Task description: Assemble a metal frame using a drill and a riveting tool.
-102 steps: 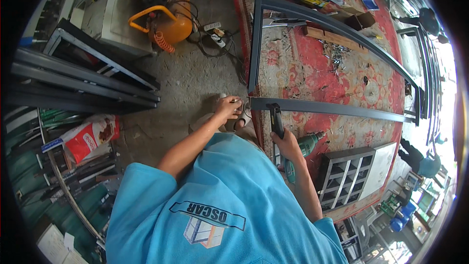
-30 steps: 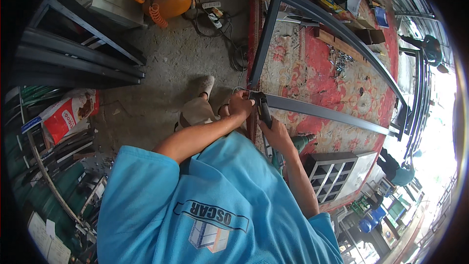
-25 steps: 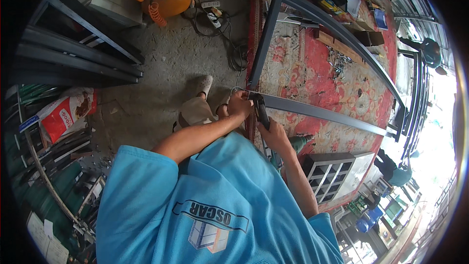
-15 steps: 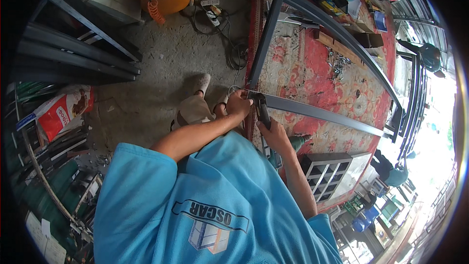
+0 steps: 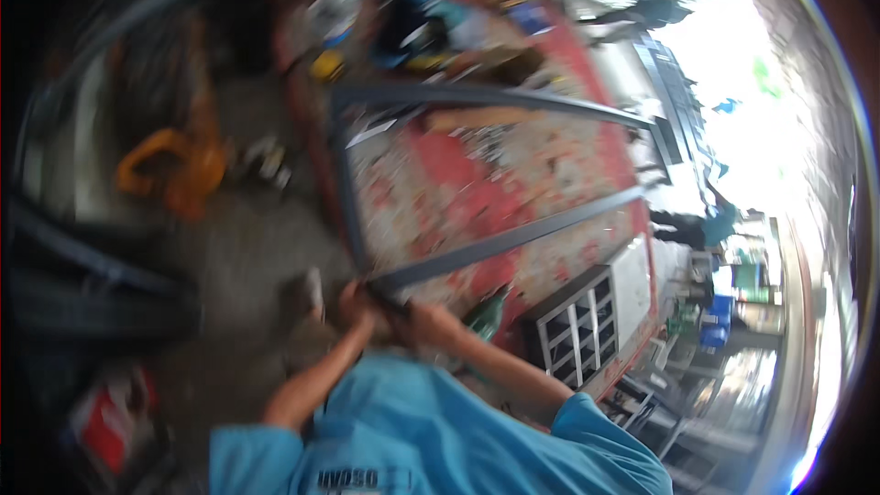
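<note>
Head view: your two hands meet at the corner of the grey metal frame point(image 5: 477, 247), lower centre of the frame.

Left hand point(image 5: 356, 304) and right hand point(image 5: 431, 323) seem closed around that joint, but blur hides the grip; press the corner steady on the red table point(image 5: 550, 165).

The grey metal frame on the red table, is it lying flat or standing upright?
Lying flat: the grey metal frame rests on the red table, both hands at its near corner.

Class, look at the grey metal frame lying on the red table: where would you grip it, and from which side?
Probably the near rail, right of the corner where both hands meet. It is a long, narrow bar lying flat with bare table on either side, so fingers could wrap it. Come from the near edge, where the person stands. The blur hides finer detail.
</note>
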The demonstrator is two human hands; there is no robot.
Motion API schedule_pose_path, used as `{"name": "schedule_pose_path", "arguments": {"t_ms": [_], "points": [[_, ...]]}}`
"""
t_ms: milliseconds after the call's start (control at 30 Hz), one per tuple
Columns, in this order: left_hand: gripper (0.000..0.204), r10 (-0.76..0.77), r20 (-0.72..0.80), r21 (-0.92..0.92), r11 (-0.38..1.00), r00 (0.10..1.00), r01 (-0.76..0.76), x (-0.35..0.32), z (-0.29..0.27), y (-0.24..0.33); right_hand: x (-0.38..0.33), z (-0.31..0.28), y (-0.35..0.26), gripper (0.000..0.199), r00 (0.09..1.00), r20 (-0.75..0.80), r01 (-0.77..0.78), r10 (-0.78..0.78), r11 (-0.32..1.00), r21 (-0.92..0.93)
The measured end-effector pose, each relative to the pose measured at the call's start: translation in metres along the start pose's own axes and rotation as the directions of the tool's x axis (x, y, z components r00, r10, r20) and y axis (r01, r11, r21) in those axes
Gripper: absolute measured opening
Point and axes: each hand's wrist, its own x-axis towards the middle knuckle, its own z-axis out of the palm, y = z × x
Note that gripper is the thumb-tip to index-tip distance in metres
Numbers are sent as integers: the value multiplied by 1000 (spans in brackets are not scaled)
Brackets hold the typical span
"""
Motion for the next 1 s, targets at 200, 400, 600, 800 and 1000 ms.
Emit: {"name": "schedule_pose_path", "arguments": {"t_ms": [200, 400, 600, 800, 1000], "points": [[20, 16, 106, 72, 997, 994, -23, -54, 31, 93, 3, -7, 24, 51, 993, 116, -30, 9, 983, 182], [23, -180, 224, -288, 927, 958, 242, -46, 26, 92, 8, 13, 37, 53, 1000, 28, -3, -5, 962, 273], [24, -166, 226, -269, 936, 960, 225, -44, 18, 82, 2, -2, 24, 46, 997, 70, -56, 42, 976, 212], [30, -176, 296, -305, 914, 939, 268, 2, -5, 33, -3, 0, 25, 37, 999, 12, -46, 45, 987, 153], [27, -247, 467, -238, 890, 849, 390, 2, 5, 39, 10, -26, 25, 34, 975, 188, 121, -115, 992, -23]]}}
